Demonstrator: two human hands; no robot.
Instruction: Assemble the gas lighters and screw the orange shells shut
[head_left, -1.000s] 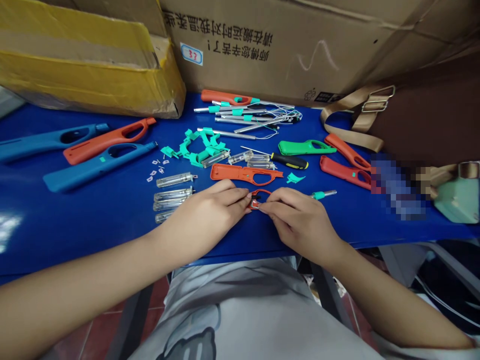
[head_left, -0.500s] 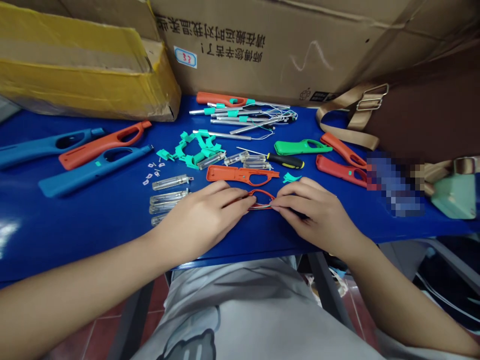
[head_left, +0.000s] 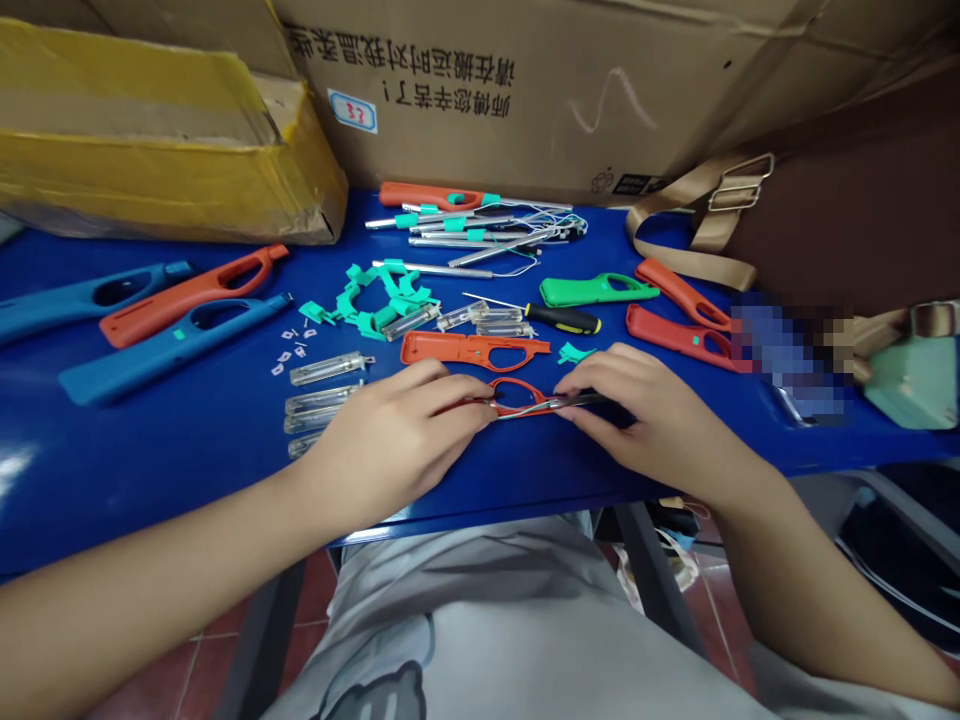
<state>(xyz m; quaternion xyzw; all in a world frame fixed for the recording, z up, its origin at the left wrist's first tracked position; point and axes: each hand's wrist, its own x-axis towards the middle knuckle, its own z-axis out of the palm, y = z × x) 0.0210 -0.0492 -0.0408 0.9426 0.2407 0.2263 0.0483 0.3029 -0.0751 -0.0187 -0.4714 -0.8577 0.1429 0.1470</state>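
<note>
An orange lighter housing half (head_left: 531,381) lies at the table's front, its trigger loop showing between my hands. A thin pale wire runs along its near edge. Fingers closed, my left hand (head_left: 409,425) grips its left end. My right hand (head_left: 637,410) pinches the right end, where a dark, shiny narrow piece shows under the fingers; its kind is unclear. Just beyond lies another orange housing half (head_left: 465,349), with a green trigger piece (head_left: 574,353) at its right. Clear fuel tanks (head_left: 326,368) lie beside my left hand.
Metal lighter tubes with wires (head_left: 469,238), green triggers (head_left: 367,305) and a screwdriver (head_left: 566,318) lie farther back. Blue housings (head_left: 169,350) are at left, a green housing (head_left: 592,290) and red housing (head_left: 682,335) at right. Cardboard boxes (head_left: 450,140) and a strapped brown bag (head_left: 847,210) border the table.
The view has shifted slightly, moving everything a little left. My right hand's fingers have shifted on the housing's right end, and a dark, shiny piece now shows beneath them. My left hand keeps its grip.
</note>
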